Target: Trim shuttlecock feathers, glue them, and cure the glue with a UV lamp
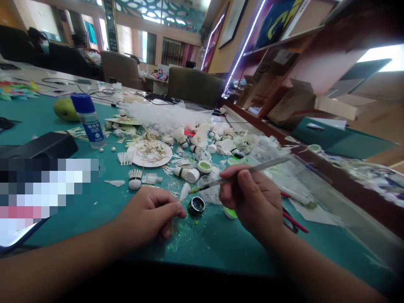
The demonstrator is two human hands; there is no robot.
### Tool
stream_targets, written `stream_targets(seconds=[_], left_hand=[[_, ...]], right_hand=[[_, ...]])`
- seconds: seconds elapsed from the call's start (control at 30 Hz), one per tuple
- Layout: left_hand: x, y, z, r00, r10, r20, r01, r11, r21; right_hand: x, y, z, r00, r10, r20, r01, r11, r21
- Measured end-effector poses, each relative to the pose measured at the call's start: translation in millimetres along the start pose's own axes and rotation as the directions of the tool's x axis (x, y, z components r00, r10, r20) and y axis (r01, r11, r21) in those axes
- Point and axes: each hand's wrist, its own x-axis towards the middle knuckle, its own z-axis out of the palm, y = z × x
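My right hand (255, 202) grips a slim paintbrush (217, 182), its green-coated tip pointing left. That tip is right beside a small white feather piece (184, 192), which stands up at the fingertips of my left hand (151, 210). My left thumb and forefinger are pinched together on what looks like the feather's lower end; the exact grip is partly hidden. Just below the brush tip sits a small open black jar (196, 206) with dark contents. Bright green glitter specks dot the mat around it. A lid with green paint (230, 212) lies under my right hand.
Shuttlecocks (198, 139) and loose feathers crowd the mat's middle, beside a white plate (151, 153) of gold wire pieces. A blue-capped glue bottle (88, 120), a green fruit (65, 110) and a pixelated screen (41, 202) are at left. Red-handled scissors (295, 221) lie at right.
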Motion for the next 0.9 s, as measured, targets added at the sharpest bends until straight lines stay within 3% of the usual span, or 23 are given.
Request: stream_targets(seconds=[0.17, 0.63, 0.83, 0.9], left_hand=[[-1.7, 0.3, -0.2, 1.000, -0.008, 0.004, 0.008, 1.000, 0.002], [-0.6, 0.4, 0.0, 1.000, -0.013, 0.016, 0.013, 1.000, -0.005], [-1.9, -0.5, -0.5, 1.000, -0.024, 0.017, 0.024, 0.999, -0.029], [-2.4, -0.2, -0.4, 0.999, -0.023, 0.025, 0.024, 0.999, -0.030]], right_hand=[[-2.2, 1.5, 2.8, 0.997, 0.014, 0.074, -0.012, 1.000, -0.023], [2.3, 2.4, -0.3, 0.996, -0.034, -0.079, 0.030, 0.998, -0.054], [-4.1, 0.7, 3.7, 0.996, 0.013, 0.092, -0.014, 1.000, 0.010], [-3.2, 2.0, 3.4, 0.996, 0.012, 0.091, -0.012, 1.000, -0.003]])
